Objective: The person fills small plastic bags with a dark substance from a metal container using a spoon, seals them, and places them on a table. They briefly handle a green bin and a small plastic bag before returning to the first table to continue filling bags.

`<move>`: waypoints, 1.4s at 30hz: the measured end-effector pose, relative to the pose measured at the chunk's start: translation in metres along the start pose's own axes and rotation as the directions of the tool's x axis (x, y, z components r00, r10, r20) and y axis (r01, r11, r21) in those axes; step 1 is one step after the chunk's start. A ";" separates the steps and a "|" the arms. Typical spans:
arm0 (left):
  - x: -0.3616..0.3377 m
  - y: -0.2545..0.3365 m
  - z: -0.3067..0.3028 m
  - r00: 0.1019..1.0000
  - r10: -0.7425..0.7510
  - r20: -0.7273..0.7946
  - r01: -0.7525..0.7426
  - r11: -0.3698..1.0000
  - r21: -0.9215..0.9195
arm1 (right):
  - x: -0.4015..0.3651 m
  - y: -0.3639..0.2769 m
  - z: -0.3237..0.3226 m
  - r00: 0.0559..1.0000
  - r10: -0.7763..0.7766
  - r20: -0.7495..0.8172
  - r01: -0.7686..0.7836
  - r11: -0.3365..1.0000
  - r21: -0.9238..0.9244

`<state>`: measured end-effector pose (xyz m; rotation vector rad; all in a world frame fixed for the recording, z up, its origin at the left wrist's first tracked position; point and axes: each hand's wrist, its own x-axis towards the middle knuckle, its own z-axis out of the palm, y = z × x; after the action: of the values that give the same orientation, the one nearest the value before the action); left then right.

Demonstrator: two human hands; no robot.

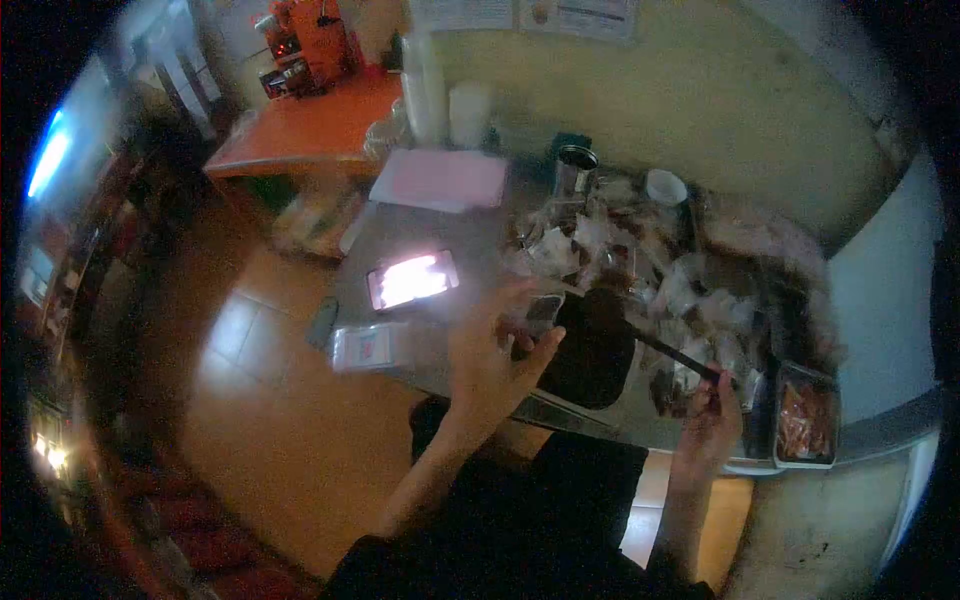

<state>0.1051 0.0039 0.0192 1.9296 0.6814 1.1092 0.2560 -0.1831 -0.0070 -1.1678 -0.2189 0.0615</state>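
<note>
Clothing in plain black (pixel 520 510) fills bottom centre, nearest the camera. Right hand (pixel 712 420), bare, is clamped on the outer end of a long thin dark handle (pixel 675 354); the handle slants up and left over the table, its inner end meeting a dark rounded mass (pixel 588 370) in front of the person. Too dark to tell whether that mass is one thing or several. Left hand (pixel 500 360) is at its left edge, thumb and fingers curved about a small translucent piece (pixel 543 312); blurred, cannot tell if the grip is tight.

Right of the right hand, at the table edge: rectangular clear-walled tub (pixel 806 418) with reddish-brown contents. Left of the left hand: flat white-and-clear plastic packet (pixel 371 348) on the near left side of the grey table (pixel 385 235). Just beyond it, phone with glaring white screen (pixel 413 281).

Farther back, crumpled clear plastic bags (pixel 560 255) heap across the right half. Behind them, clear jar with dark rim (pixel 575 175) and round white cup (pixel 666 187). Pale pink flat stack (pixel 442 179) at back left. Beyond, orange-topped table (pixel 310 125); yellowish wall (pixel 720 100) behind.
</note>
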 end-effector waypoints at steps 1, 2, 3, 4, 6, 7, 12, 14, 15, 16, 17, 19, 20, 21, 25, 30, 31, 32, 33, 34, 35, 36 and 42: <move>0.000 -0.002 0.003 1.000 0.015 -0.002 -0.015 1.000 -0.011 | 0.001 0.000 0.000 1.000 -0.005 -0.022 0.005 1.000 0.007; 0.000 -0.004 0.006 1.000 0.029 -0.008 -0.029 0.999 -0.024 | 0.002 -0.001 -0.005 0.994 0.109 -0.027 -0.107 0.991 0.077; -0.002 -0.005 0.008 1.000 0.005 -0.004 -0.005 0.999 -0.033 | 0.002 -0.001 -0.010 0.975 0.223 -0.022 -0.217 0.965 0.144; -0.004 -0.006 0.009 1.000 -0.019 0.002 0.019 0.999 -0.041 | 0.000 0.003 -0.017 0.971 0.236 0.025 -0.237 0.960 0.149; -0.007 -0.008 0.011 0.999 -0.047 -0.004 0.047 0.996 -0.072 | -0.003 0.012 -0.026 0.957 0.265 0.118 -0.282 0.946 0.160; -0.008 -0.008 0.013 0.999 -0.049 -0.012 0.048 0.994 -0.097 | -0.002 0.013 -0.025 0.963 0.260 0.076 -0.269 0.949 0.162; -0.005 -0.010 0.026 0.999 -0.023 -0.039 0.019 0.994 -0.105 | 0.004 -0.003 -0.027 0.969 0.236 0.079 -0.248 0.942 0.224; -0.005 -0.016 0.034 0.997 0.049 -0.058 -0.051 0.998 -0.029 | 0.009 -0.014 -0.020 0.987 0.155 0.032 -0.158 0.964 0.216; -0.005 -0.014 0.037 1.000 0.004 -0.019 -0.006 0.997 -0.074 | 0.012 -0.020 -0.015 0.993 0.114 0.009 -0.113 0.971 0.209; -0.004 -0.010 0.040 0.999 -0.040 0.024 0.042 0.992 -0.116 | 0.013 -0.028 -0.009 0.997 0.083 0.001 -0.081 0.977 0.195; -0.004 -0.007 0.043 0.994 -0.080 0.070 0.090 0.984 -0.156 | 0.011 -0.034 -0.002 0.999 0.050 -0.007 -0.048 0.982 0.183; -0.004 0.000 0.050 0.992 -0.095 0.082 0.109 0.975 -0.192 | 0.010 -0.041 0.002 1.000 0.011 -0.011 -0.009 0.988 0.153; -0.004 0.003 0.053 0.991 -0.104 0.088 0.120 0.971 -0.209 | 0.010 -0.042 0.002 1.000 0.006 -0.008 -0.005 0.991 0.137; -0.003 0.004 0.053 0.992 -0.077 0.102 0.097 0.975 -0.198 | 0.010 -0.044 0.003 1.000 0.002 -0.003 -0.001 0.993 0.120; 0.001 0.012 0.052 0.986 -0.046 0.161 0.080 0.974 -0.212 | 0.004 -0.044 0.017 0.986 -0.151 -0.077 0.156 0.986 0.053; 0.001 0.010 0.061 0.992 -0.017 0.122 0.041 0.979 -0.200 | 0.002 -0.049 0.009 0.968 -0.242 0.071 0.243 0.970 0.002; 0.001 0.010 0.062 0.992 -0.023 0.124 0.050 0.974 -0.223 | 0.002 -0.049 0.009 0.954 -0.297 0.049 0.298 0.954 -0.023; 0.000 0.010 0.063 0.992 -0.028 0.126 0.059 0.968 -0.246 | 0.002 -0.047 0.010 0.936 -0.352 0.029 0.353 0.934 -0.049; 0.000 0.011 0.063 0.991 -0.036 0.126 0.066 0.967 -0.245 | 0.001 -0.046 0.011 0.914 -0.405 0.009 0.405 0.911 -0.076; 0.001 0.012 0.063 0.991 -0.044 0.126 0.073 0.967 -0.243 | -0.001 -0.045 0.012 0.897 -0.441 -0.008 0.440 0.896 -0.068; 0.001 0.013 0.063 0.991 -0.051 0.125 0.080 0.967 -0.241 | -0.004 -0.044 0.014 0.879 -0.476 -0.026 0.474 0.878 -0.060; 0.002 0.012 0.064 0.993 -0.046 0.106 0.069 0.971 -0.227 | -0.005 -0.043 0.014 0.859 -0.509 -0.044 0.507 0.860 -0.054; 0.003 0.011 0.068 0.999 -0.025 0.040 0.033 0.978 -0.204 | -0.016 -0.037 -0.015 0.668 -0.662 0.341 0.740 0.640 -0.207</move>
<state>0.1673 -0.0243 0.0089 1.7556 0.5513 1.0788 0.2407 -0.2143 0.0194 -1.3356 -0.9297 -0.5677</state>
